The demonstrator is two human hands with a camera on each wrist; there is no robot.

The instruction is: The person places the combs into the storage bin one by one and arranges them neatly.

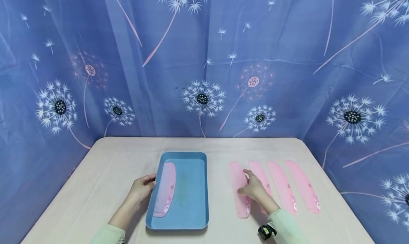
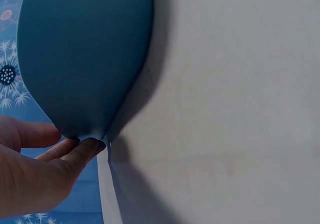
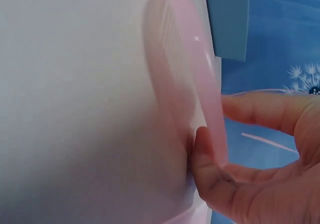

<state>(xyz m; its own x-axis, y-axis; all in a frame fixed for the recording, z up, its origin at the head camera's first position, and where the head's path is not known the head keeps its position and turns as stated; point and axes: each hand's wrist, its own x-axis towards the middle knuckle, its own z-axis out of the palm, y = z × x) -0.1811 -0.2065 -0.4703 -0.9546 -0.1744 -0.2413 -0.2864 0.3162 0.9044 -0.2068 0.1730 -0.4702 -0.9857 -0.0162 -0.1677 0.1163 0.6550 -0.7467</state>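
Note:
My left hand holds the left rim of a blue rectangular tray, and in the left wrist view its fingertips meet the tray's edge. Inside the tray, along its left side, lies a pink comb with its teeth facing left. My right hand grips another pink comb to the right of the tray. In the right wrist view this comb stands tilted between thumb and fingers, its shadow on the tabletop beside it.
Three more pink combs lie side by side further right: one partly behind my right hand, a middle one and the rightmost one. A pale cloth covers the table. Blue dandelion-patterned curtains enclose its back and sides.

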